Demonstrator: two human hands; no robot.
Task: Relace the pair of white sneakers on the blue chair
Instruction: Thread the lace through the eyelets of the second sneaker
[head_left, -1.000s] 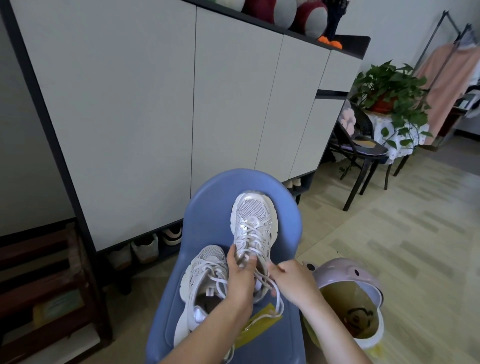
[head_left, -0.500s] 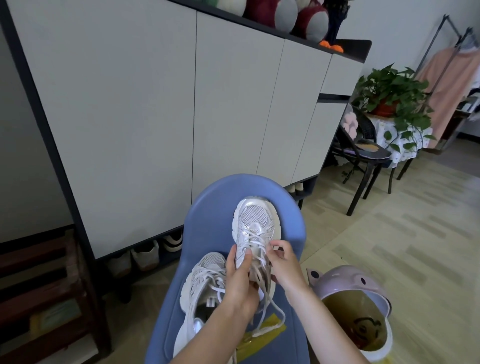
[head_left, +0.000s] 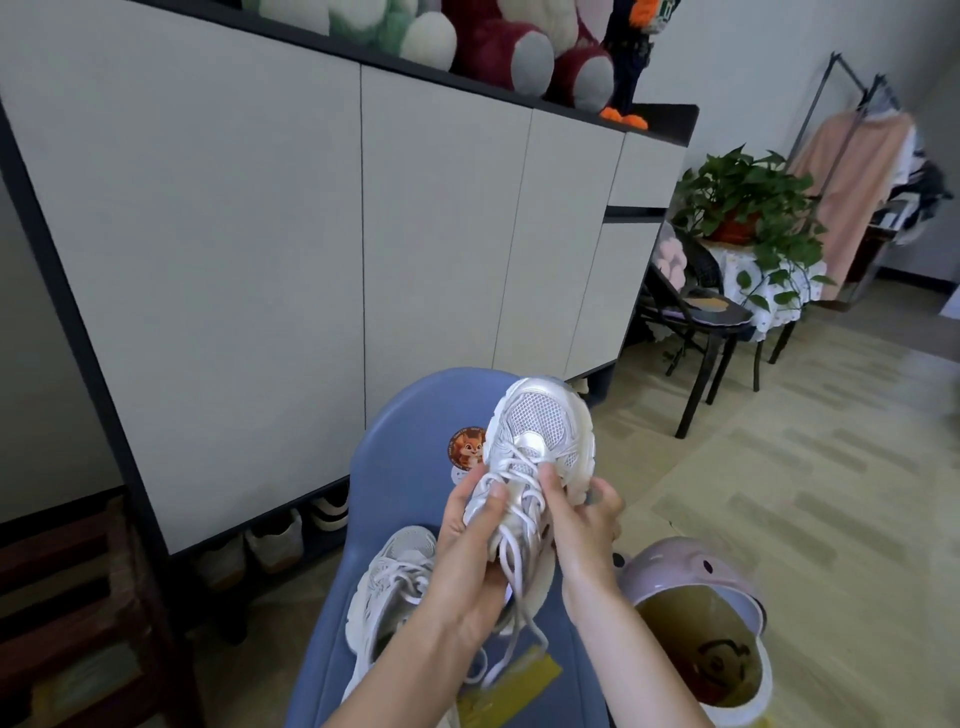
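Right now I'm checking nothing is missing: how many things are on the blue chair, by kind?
White sneakers: 2, one held up by both hands, one lying on the seat
Yellow card: 1
Squirrel sticker: 1
Total: 4

We count two white sneakers (head_left: 540, 441) (head_left: 389, 587), one blue chair (head_left: 415, 415), two hands (head_left: 467, 551) (head_left: 582, 514), one pink bin (head_left: 691, 577), one potted plant (head_left: 748, 202), one dark chair (head_left: 701, 312) and three plush toys (head_left: 498, 47).
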